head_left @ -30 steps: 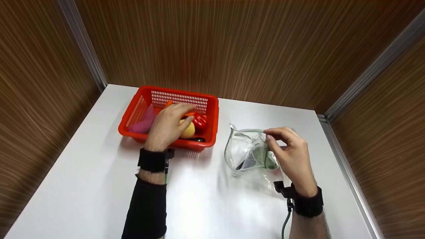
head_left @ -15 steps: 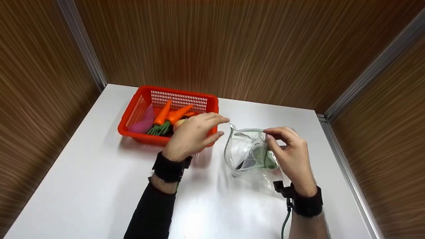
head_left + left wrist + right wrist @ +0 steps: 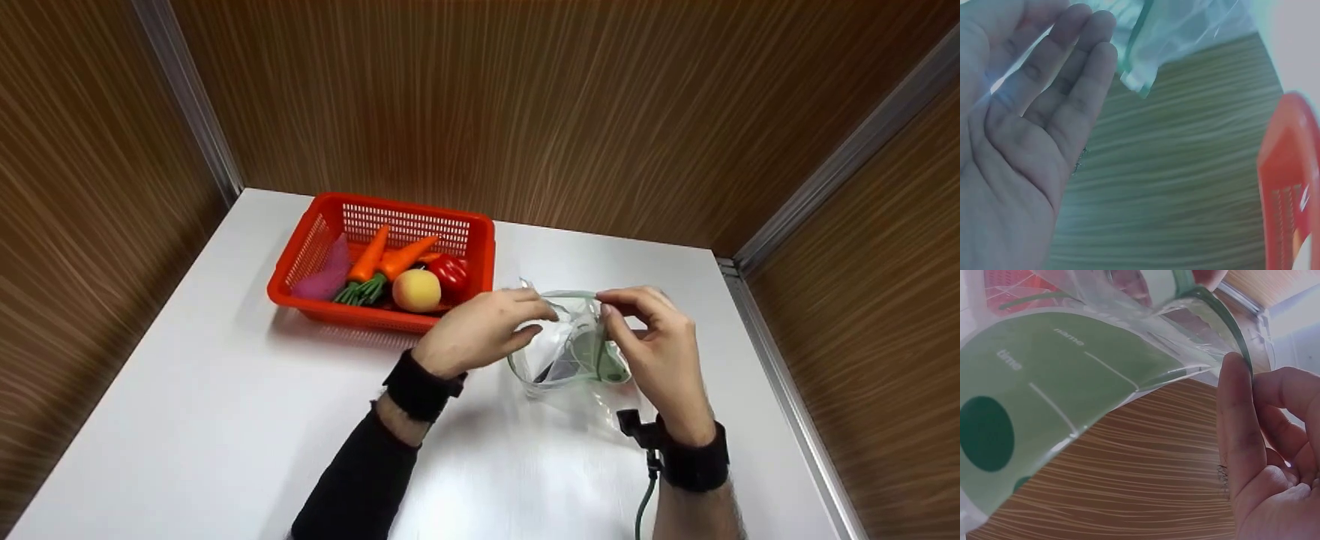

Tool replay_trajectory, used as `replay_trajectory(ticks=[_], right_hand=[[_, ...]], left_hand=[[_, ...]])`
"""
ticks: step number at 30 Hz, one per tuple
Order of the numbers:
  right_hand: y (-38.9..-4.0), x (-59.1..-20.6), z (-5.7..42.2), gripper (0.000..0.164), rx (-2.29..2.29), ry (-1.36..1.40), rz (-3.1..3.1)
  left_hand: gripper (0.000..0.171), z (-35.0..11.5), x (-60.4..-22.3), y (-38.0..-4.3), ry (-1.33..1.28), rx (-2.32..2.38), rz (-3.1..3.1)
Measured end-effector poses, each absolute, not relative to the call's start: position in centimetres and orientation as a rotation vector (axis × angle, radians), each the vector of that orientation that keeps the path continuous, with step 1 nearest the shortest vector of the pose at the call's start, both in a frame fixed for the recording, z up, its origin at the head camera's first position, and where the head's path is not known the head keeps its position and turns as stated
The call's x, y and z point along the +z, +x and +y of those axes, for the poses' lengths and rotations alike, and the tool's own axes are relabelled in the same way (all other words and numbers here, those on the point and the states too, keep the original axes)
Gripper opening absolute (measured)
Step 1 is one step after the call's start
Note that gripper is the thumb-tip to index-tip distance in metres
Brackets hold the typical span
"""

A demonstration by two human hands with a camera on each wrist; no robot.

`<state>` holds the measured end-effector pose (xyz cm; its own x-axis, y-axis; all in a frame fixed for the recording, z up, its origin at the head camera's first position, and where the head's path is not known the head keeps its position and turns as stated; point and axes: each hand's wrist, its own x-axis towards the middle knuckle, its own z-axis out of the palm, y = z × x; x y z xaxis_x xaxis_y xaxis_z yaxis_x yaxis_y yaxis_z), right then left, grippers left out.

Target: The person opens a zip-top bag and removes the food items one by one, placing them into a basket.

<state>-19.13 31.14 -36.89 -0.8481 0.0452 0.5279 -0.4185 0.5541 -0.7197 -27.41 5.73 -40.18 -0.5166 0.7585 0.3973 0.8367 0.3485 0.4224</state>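
Note:
A clear zip-top bag (image 3: 589,352) with a green zip strip stands with its mouth spread apart. My right hand (image 3: 660,349) pinches the rim between thumb and forefinger. In the right wrist view the bag's green printed label (image 3: 1061,365) carries the words "name" and "time". My left hand (image 3: 487,330) holds nothing; its relaxed fingers overlap the bag's left side in the head view. In the left wrist view its fingertips (image 3: 1103,53) lie close beside the zip strip's end. Something dark shows low in the bag.
Left of the bag, a red plastic basket (image 3: 491,255) stands at the table's back. It holds a peach (image 3: 417,291), two carrots (image 3: 401,259), a red bell pepper (image 3: 450,271) and a purple sweet potato (image 3: 324,277). Wood-grain panels (image 3: 480,112) enclose the white table (image 3: 187,375).
My left hand has moved right, from over the basket to the bag's left side, uncovering the carrots, peach and pepper. My right hand and the bag have stayed put.

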Motion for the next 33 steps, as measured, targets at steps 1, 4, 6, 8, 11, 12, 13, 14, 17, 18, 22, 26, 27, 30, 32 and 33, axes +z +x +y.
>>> replay_trajectory(ticks=[1, 4, 6, 8, 11, 12, 13, 14, 17, 18, 22, 26, 27, 30, 32, 33], right_hand=[[-19.1, -36.9, 31.1, 0.019, 1.246, 0.301, -2.298], [-19.0, -36.9, 31.1, 0.019, 1.247, 0.305, -2.302], [-18.9, -36.9, 31.1, 0.019, 1.25, 0.309, -2.304], [-18.9, -36.9, 31.0, 0.02, 1.254, 0.31, -2.305], [-18.7, -36.8, 31.0, 0.02, 1.255, 0.312, -2.306], [-18.7, -36.8, 31.0, 0.02, 1.257, 0.314, -2.306], [-18.7, -36.8, 30.9, 0.02, 1.257, 0.317, -2.306], [-18.6, -36.8, 30.9, 0.02, 1.257, 0.321, -2.307], [-18.6, -36.7, 30.9, 0.019, 1.257, 0.333, -2.312], [-18.6, -36.7, 30.8, 0.019, 1.256, 0.337, -2.315], [-18.6, -36.7, 30.9, 0.02, 1.251, 0.344, -2.326], [-18.7, -36.8, 30.9, 0.021, 1.264, 0.355, -2.339], [-18.7, -36.8, 30.9, 0.021, 1.267, 0.36, -2.344], [-18.8, -37.0, 31.0, 0.022, 1.273, 0.37, -2.354], [-18.8, -37.0, 31.0, 0.022, 1.274, 0.374, -2.358], [-18.9, -37.1, 31.1, 0.022, 1.276, 0.373, -2.361]], left_hand=[[0.026, 6.2, -40.4, -27.4, -1.481, -0.892, -2.475], [0.025, 7.4, -41.2, -27.4, -1.507, -0.858, -2.501], [0.025, 8.1, -41.7, -27.4, -1.515, -0.817, -2.522], [0.024, 8.7, -42.2, -27.4, -1.522, -0.767, -2.543], [0.02, 9.5, -42.9, -27.4, -1.539, -0.686, -2.564], [0.02, 9.6, -43.2, -27.4, -1.545, -0.663, -2.569], [0.019, 9.8, -43.4, -27.4, -1.551, -0.641, -2.573], [0.019, 9.9, -43.6, -27.4, -1.556, -0.62, -2.575], [0.019, 10.1, -44.3, -27.3, -1.557, -0.57, -2.591], [0.018, 10.2, -44.5, -27.3, -1.553, -0.564, -2.597], [0.015, 10.6, -45.2, -27.1, -1.526, -0.549, -2.638], [0.013, 11.1, -45.9, -26.7, -1.454, -0.453, -2.711], [0.013, 11.3, -46.1, -26.6, -1.435, -0.415, -2.729], [0.014, 11.8, -46.7, -26.3, -1.404, -0.328, -2.778], [0.018, 12.1, -47.0, -26.2, -1.399, -0.291, -2.802], [0.021, 12.2, -47.1, -26.1, -1.406, -0.263, -2.8]])
